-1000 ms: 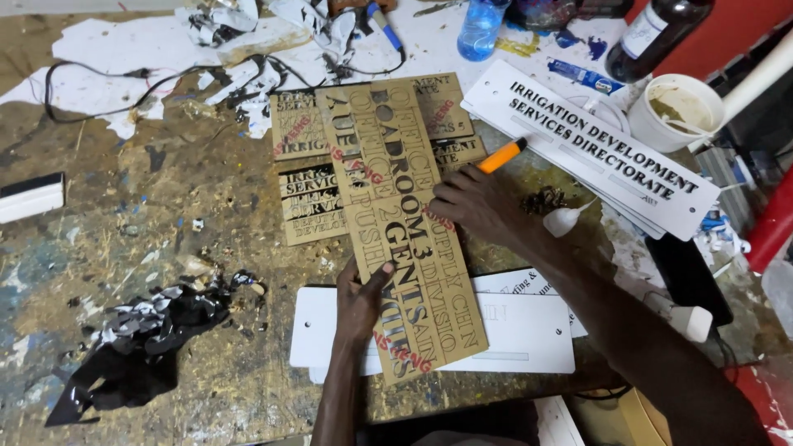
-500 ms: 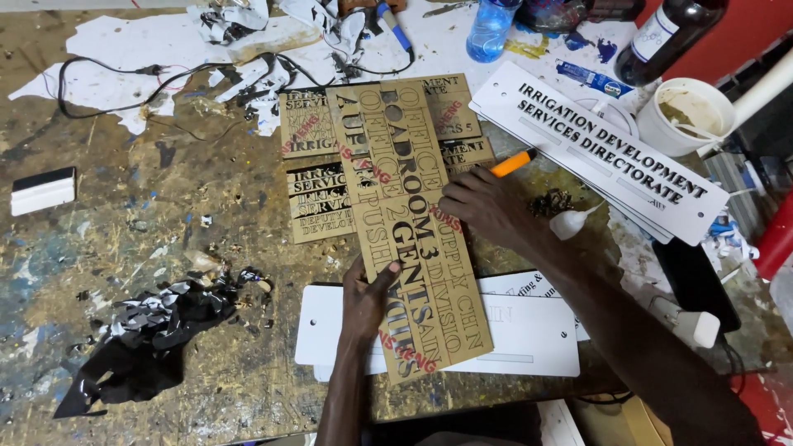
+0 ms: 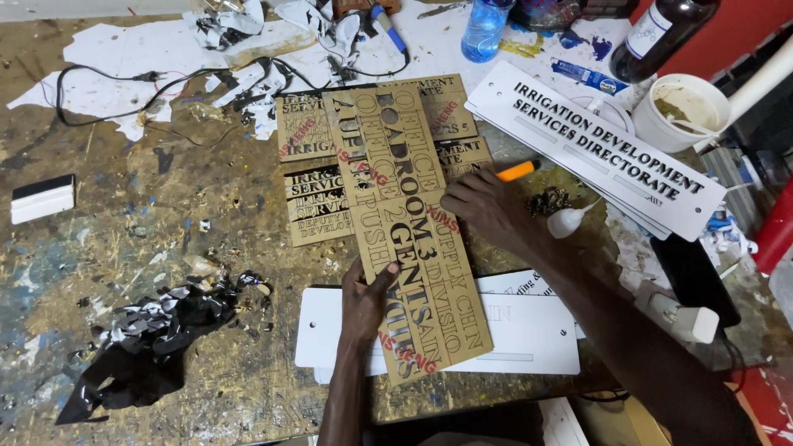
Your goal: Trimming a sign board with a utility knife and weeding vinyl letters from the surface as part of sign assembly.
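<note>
Our left hand pinched the long brown stencil sheet at its near-left edge; our right hand lay flat on its right edge, an orange marker in that grip. The sheet overlapped 1 white plate. Bare tabletop lay open left.

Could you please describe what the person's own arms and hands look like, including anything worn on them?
Both arms are bare as far as the frame shows: no sleeves, gloves, watch, rings or bracelets are visible. The left hand and right hand each reach in from the bottom edge on a slim forearm. No markings or cables are on either.
</note>
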